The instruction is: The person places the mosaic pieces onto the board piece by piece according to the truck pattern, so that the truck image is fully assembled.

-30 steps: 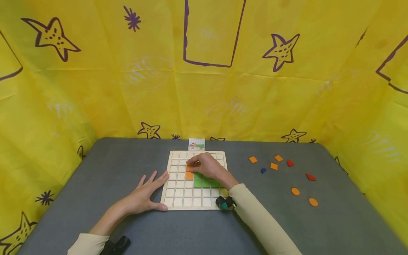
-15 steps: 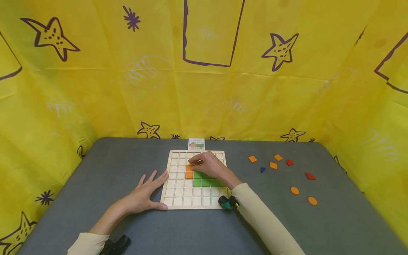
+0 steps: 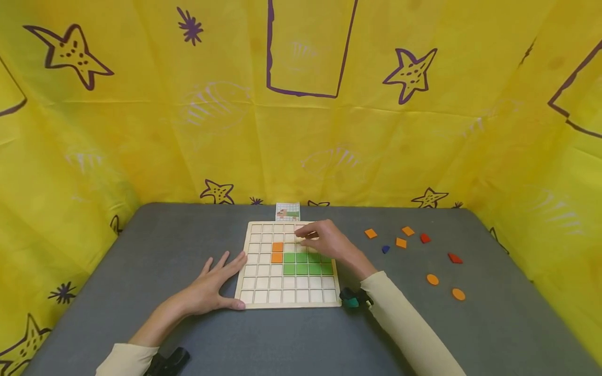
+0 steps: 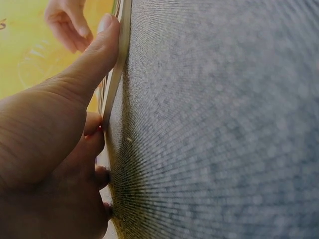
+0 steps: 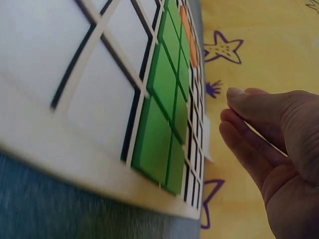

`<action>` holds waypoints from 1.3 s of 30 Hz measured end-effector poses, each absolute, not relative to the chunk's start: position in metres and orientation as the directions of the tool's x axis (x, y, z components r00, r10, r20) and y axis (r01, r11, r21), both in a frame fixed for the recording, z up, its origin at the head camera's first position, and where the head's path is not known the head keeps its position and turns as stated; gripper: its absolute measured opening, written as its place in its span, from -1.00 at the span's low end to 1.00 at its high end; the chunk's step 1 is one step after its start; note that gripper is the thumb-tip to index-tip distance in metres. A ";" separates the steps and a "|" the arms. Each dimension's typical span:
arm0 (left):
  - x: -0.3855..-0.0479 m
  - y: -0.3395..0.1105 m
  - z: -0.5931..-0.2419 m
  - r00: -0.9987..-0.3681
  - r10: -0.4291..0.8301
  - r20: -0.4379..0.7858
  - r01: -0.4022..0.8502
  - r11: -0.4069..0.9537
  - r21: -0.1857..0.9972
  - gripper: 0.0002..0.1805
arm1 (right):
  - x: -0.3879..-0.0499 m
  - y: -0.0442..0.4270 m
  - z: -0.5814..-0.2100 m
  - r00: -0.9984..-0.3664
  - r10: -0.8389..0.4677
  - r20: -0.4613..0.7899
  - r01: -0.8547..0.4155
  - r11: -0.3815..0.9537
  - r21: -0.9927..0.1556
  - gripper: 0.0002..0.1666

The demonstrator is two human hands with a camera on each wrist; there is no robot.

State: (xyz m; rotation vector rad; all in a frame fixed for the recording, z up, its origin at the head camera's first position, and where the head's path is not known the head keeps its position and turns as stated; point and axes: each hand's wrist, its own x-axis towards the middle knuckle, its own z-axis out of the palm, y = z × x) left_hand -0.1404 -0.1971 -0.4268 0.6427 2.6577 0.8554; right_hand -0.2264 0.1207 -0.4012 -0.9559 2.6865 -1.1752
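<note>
A pale wooden grid board (image 3: 291, 306) lies on the grey table. Two orange square tiles (image 3: 277, 247) sit in its cells, one above the other. Lower and to the right, a two-row block of green square tiles (image 3: 308, 263) fills several cells. My left hand (image 3: 204, 292) has its fingers spread, with thumb and fingertips touching the board's left edge; the left wrist view shows the thumb (image 4: 97, 52) against the rim. Over the board's upper right part hovers my right hand (image 3: 331, 243). Its fingers are loosely bent with nothing visible between them in the right wrist view.
Behind the board lies a small printed card (image 3: 287, 215) with a coloured grid picture. Loose pieces lie to the right: orange squares (image 3: 401, 243), red pieces (image 3: 454, 258), a small blue piece (image 3: 385, 249) and orange discs (image 3: 432, 279). A yellow patterned cloth (image 3: 301, 130) surrounds the table.
My right hand has moved off the upper orange tile and to the right, uncovering both orange tiles and more of the green block. The left hand has stayed on the board's edge.
</note>
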 end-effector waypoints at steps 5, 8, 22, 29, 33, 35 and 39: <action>-0.141 -0.196 -0.424 -0.862 0.495 -0.111 0.337 0.722 0.604 0.23 | -0.225 0.142 -0.398 -0.815 -0.540 0.210 -0.519 0.520 -0.678 -0.69; -0.141 -0.194 -0.423 -0.859 0.502 -0.099 0.346 0.713 0.610 0.22 | -0.224 0.154 -0.397 -0.826 -0.521 0.215 -0.510 0.527 -0.680 -0.69; -0.138 -0.198 -0.426 -0.857 0.510 -0.073 0.367 0.703 0.609 0.23 | -0.217 0.211 -0.397 -0.879 -0.408 0.245 -0.460 0.594 -0.660 -0.64; -0.137 -0.198 -0.425 -0.859 0.506 -0.077 0.362 0.707 0.608 0.22 | -0.215 0.238 -0.392 -0.892 -0.360 0.275 -0.449 0.621 -0.643 -0.63; -0.138 -0.198 -0.427 -0.861 0.502 -0.088 0.352 0.711 0.609 0.22 | -0.214 0.253 -0.391 -0.902 -0.337 0.271 -0.429 0.626 -0.652 -0.62; -0.139 -0.199 -0.428 -0.860 0.503 -0.089 0.353 0.711 0.608 0.22 | -0.213 0.262 -0.392 -0.905 -0.330 0.268 -0.423 0.631 -0.651 -0.61; -0.139 -0.198 -0.427 -0.861 0.499 -0.099 0.342 0.713 0.612 0.22 | -0.211 0.277 -0.393 -0.909 -0.319 0.269 -0.416 0.650 -0.635 -0.59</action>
